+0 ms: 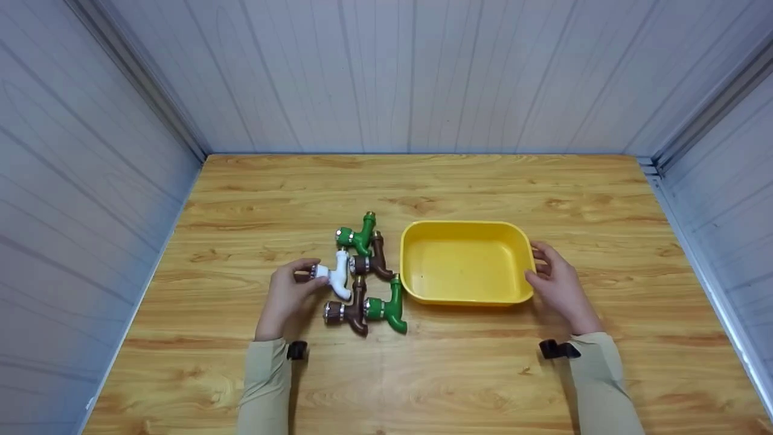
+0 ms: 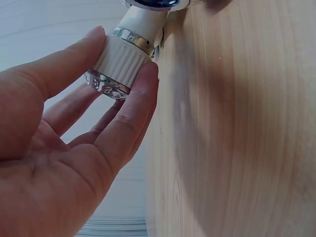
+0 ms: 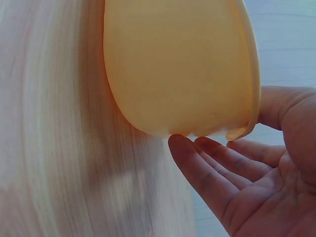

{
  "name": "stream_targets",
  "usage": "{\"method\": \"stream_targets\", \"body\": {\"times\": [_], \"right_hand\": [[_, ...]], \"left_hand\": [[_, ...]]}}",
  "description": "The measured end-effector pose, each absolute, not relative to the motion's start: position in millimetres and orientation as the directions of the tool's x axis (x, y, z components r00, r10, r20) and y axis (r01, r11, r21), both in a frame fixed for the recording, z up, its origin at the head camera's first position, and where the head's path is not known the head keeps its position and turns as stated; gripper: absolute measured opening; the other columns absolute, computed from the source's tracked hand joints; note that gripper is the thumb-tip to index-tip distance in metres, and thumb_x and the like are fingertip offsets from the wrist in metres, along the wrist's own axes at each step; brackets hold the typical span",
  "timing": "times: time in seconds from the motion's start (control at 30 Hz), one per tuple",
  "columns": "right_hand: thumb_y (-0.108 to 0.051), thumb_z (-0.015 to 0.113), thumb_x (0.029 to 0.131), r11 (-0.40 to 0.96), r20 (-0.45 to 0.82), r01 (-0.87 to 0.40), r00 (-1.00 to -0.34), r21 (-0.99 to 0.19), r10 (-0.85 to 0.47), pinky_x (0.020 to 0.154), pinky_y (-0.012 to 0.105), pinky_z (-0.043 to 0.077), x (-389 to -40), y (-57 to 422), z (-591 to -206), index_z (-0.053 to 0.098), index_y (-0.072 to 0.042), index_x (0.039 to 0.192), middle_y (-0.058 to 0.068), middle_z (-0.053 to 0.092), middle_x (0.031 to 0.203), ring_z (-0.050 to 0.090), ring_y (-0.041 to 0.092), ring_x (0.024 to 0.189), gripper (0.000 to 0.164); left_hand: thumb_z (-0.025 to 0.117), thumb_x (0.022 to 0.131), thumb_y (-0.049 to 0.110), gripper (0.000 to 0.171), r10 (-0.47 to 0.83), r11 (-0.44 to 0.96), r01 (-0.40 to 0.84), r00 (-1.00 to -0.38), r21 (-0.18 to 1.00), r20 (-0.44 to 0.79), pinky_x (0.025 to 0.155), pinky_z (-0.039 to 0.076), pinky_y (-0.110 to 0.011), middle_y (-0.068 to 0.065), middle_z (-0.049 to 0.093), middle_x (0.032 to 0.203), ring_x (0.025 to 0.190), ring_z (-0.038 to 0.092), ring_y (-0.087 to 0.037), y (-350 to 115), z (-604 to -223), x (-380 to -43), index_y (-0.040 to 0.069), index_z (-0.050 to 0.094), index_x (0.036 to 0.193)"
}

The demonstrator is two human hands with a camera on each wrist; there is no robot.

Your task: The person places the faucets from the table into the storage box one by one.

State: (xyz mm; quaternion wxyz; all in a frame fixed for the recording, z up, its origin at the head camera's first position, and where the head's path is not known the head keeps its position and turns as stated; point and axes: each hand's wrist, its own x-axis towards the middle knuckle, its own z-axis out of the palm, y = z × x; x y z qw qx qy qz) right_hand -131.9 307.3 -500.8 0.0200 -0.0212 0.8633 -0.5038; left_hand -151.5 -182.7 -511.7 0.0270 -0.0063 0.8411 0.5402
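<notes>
At the left of a small group of taps, my left hand point(image 1: 291, 293) pinches the white tap point(image 1: 340, 275) by its ribbed knob point(image 2: 121, 59), thumb on one side and fingers on the other. Close beside it lie a green tap point(image 1: 362, 234) and a brown tap point(image 1: 375, 260). Nearer to me are another brown tap point(image 1: 356, 309) and a second green tap point(image 1: 392, 308). My right hand point(image 1: 558, 287) holds the right end of the yellow basin point(image 1: 465, 301), its thumb at the rim and its fingertips point(image 3: 180, 143) against the outer wall.
Everything stands on a wood-grain table point(image 1: 423, 374). Pale panel walls point(image 1: 374, 72) enclose its back and both sides. The basin's left wall stands close to the taps. A black strap point(image 1: 558, 349) sits at my right wrist.
</notes>
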Motion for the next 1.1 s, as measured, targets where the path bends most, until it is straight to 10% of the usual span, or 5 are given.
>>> {"method": "stream_targets", "body": {"times": [0.67,1.1], "right_hand": [[0.001,0.056,0.092,0.484,-0.018,-0.012,-0.998,-0.875,-0.058,0.097,0.042,0.045,-133,308,-503,0.031,0.006,0.143,0.027,0.047,0.133,0.053,0.039,0.115,0.057],[0.007,0.055,0.09,0.449,-0.031,0.001,-0.998,-0.893,-0.059,0.083,0.014,0.046,-125,297,-480,0.032,0.013,0.139,0.033,0.046,0.13,0.052,0.045,0.113,0.054]], "left_hand": [[0.078,0.076,0.001,0.036,0.013,0.431,-0.01,-1.0,0.902,-0.017,0.086,0.053,-0.039,-0.016,0.066,0.104,0.095,0.063,-0.032,-188,-508,-144,-0.002,0.067,0.11],[0.079,0.075,0.0,0.038,-0.012,0.381,-0.001,-1.0,0.924,0.004,0.084,0.054,-0.031,-0.019,0.066,0.106,0.098,0.062,-0.032,-187,-503,-140,-0.005,0.066,0.11]]}}
